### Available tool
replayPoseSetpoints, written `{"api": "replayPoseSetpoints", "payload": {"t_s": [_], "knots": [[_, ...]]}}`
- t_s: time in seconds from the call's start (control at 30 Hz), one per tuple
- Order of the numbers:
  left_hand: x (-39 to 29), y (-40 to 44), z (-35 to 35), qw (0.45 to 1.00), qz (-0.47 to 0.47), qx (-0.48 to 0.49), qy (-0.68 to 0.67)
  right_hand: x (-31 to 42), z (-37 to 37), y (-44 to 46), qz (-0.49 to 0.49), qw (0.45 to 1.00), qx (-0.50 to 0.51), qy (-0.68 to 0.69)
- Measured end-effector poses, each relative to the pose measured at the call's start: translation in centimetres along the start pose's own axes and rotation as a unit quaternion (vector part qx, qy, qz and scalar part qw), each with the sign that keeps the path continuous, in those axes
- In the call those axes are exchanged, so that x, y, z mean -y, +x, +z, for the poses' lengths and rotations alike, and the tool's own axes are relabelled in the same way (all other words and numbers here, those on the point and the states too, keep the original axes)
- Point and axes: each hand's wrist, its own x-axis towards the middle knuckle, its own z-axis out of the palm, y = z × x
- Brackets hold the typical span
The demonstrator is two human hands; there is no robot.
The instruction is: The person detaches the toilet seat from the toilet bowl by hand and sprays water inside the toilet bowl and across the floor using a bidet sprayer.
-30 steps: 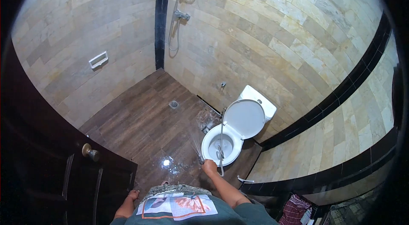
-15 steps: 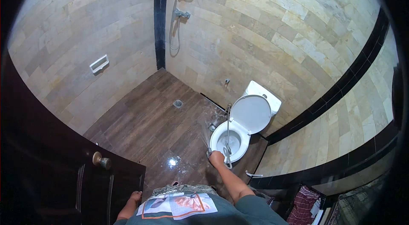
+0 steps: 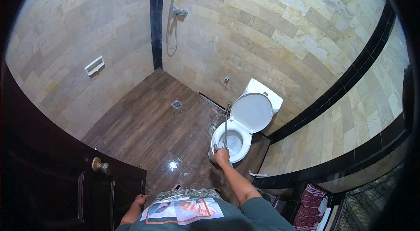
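My right hand [image 3: 222, 156] is closed around a handheld bidet sprayer [image 3: 215, 147] at the front left rim of the white toilet [image 3: 241, 159]. A metal hose [image 3: 226, 127] hangs from the wall fitting and passes over the bowl toward that hand. The toilet lid [image 3: 251, 112] is raised, and the bowl shows inside the seat ring. Low on the left, my left hand [image 3: 140, 199] is beside the edge of the dark door [image 3: 130, 179]. Its fingers look curled, but what they hold, if anything, is hidden.
Wet brown floor [image 3: 175, 177] reflects a light ahead of me. A floor drain [image 3: 176, 104] lies near the back corner. The shower fittings [image 3: 178, 11] and a white soap holder [image 3: 94, 66] are on the walls. Red striped cloth [image 3: 309, 207] sits at lower right.
The view has shifted, so the room appears slightly left and up. My right hand has brought the sprayer from beside the bowl to its rim. The water spray is fainter now.
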Motion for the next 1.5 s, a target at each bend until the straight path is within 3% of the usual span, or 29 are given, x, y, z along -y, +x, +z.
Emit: {"api": "replayPoseSetpoints", "payload": {"t_s": [0.43,0.5,0.67,1.07,1.17,1.27,1.5], "knots": [[-1.8,-1.9,-0.2,0.999,0.031,0.020,-0.032,-1.0,-0.4,0.1,0.001,0.999,-0.033,0.027],[-2.0,-1.9,-0.2,0.999,0.018,0.020,-0.032,-1.0,-1.0,0.2,0.086,0.993,-0.041,0.073],[0.1,0.3,1.0,0.998,0.006,0.016,-0.068,-2.6,-0.4,0.8,0.111,0.986,-0.057,0.109],[-1.4,-1.3,0.1,0.999,0.034,0.008,-0.013,-4.5,-0.2,0.0,0.180,0.959,-0.073,0.207],[-2.0,-2.1,-0.3,0.998,0.063,0.017,0.008,-5.5,-0.3,0.0,0.209,0.951,-0.102,0.204],[-3.9,-4.1,-1.0,0.999,0.031,-0.003,-0.038,-6.6,-1.4,-0.2,0.204,0.938,-0.139,0.245],[-3.4,-2.8,-1.2,0.998,0.037,0.050,0.003,-5.8,-4.9,-1.3,0.128,0.900,-0.267,0.320]]}}
